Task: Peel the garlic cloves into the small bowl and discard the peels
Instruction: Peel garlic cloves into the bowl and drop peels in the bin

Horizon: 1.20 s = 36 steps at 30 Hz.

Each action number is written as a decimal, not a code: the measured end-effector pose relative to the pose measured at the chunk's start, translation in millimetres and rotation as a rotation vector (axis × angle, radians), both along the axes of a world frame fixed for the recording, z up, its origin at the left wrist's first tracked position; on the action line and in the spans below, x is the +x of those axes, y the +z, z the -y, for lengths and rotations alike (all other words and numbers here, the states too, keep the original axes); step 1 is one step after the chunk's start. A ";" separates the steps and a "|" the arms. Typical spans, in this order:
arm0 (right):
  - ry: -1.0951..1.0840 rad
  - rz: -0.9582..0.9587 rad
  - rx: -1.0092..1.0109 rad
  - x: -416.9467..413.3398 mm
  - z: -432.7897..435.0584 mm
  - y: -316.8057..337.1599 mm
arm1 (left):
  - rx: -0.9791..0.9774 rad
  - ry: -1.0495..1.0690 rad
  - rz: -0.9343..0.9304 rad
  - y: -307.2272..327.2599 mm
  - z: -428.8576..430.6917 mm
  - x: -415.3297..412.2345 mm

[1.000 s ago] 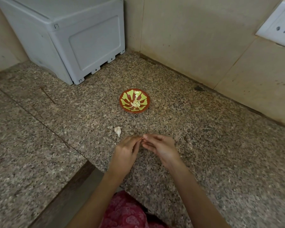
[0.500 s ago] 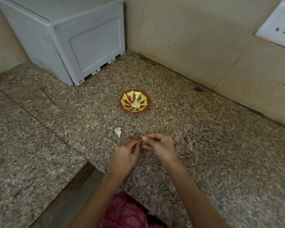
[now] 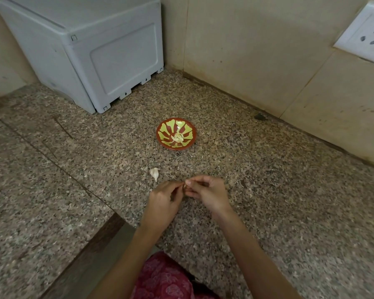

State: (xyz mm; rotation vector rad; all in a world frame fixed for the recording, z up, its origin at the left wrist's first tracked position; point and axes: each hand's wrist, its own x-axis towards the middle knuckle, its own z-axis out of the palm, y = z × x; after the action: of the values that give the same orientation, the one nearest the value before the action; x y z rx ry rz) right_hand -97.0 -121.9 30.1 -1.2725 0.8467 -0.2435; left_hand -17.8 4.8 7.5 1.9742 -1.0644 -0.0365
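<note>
Hardly moved since a second ago: left grip (image 3: 162, 204) and right grip (image 3: 211, 196) still fingertip to fingertip, curled, pinching a small clove (image 3: 184, 187), mostly hidden. Just beyond the left grip, an unpeeled clove (image 3: 154, 174) on the surface (image 3: 268, 190). Farther beyond both, the small bowl (image 3: 160, 134) holding peeled cloves (image 3: 178, 138).

Counter (image 3: 279, 201): open granite right of the small bowl (image 3: 166, 128), out to the wall (image 3: 257, 61).
Lane from left hand (image 3: 162, 203) and right hand (image 3: 209, 196) to the bowl: open; loose clove (image 3: 154, 173) lies just left of it.
Far left: grey box (image 3: 108, 57) stands blocking.
Far and right sides: wall bounds reach.
</note>
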 end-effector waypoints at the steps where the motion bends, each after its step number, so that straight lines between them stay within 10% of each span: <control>1: 0.004 0.009 0.014 -0.3 0.6 0.5 | -0.003 0.008 -0.014 -0.8 0.4 0.6; 36: -0.005 -0.011 0.224 -3.1 7.1 2.1 | -0.030 -0.041 0.081 -11.4 -1.6 -2.7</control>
State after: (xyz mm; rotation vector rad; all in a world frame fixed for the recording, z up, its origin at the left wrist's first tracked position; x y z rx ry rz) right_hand -100.1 -129.0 32.2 -1.0630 0.8620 -0.1411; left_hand -20.5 6.4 -3.9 1.9406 -1.1510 0.0377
